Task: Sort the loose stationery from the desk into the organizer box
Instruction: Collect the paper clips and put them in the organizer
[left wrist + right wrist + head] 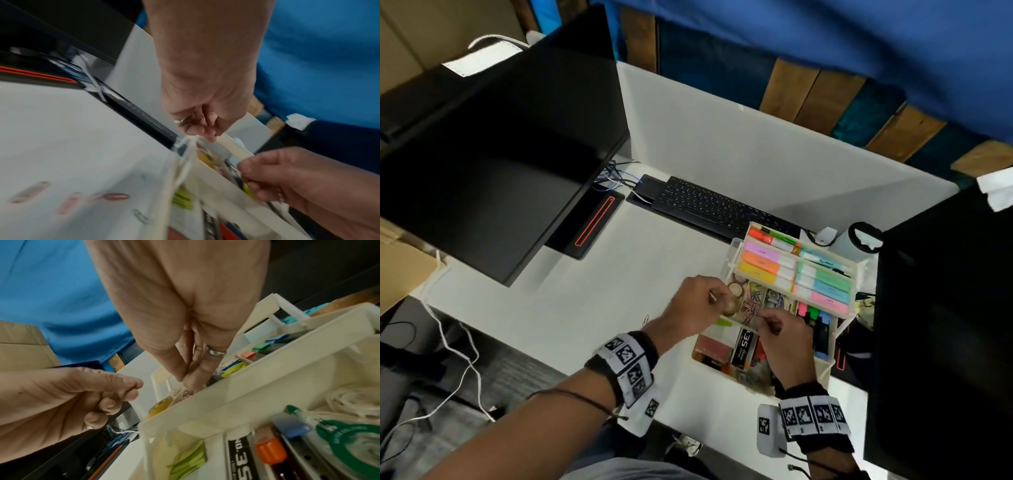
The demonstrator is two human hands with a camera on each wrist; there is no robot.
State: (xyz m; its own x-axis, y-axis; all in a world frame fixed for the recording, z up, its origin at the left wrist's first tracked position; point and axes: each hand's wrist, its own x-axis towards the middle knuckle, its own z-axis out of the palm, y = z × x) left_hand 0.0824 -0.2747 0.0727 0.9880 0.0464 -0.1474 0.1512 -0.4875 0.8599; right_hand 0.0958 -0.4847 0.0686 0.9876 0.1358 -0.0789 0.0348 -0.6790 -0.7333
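The cream tiered organizer box [828, 363] stands on the white desk at the right. Its raised upper tray [854, 274] holds coloured pads. My right hand [767, 322] hovers over the paper-clip compartment [751, 306], thumb and fingers pinched together [185, 379]; what they pinch is hidden. My left hand [726, 301] is curled into a loose fist [123, 395] above the box's left corner, and nothing shows in it. One loose paper clip [645, 320] lies on the desk left of the box. The left wrist view shows several blurred paper clips [115, 196] there.
A black keyboard [709, 202] lies behind the box, with a dark monitor [493, 154] to the left. Another dark screen [945, 325] stands close on the right. A white partition [722, 137] closes the back. A bottle [856, 243] sits behind the box; white cables [458, 359] hang off the desk's left.
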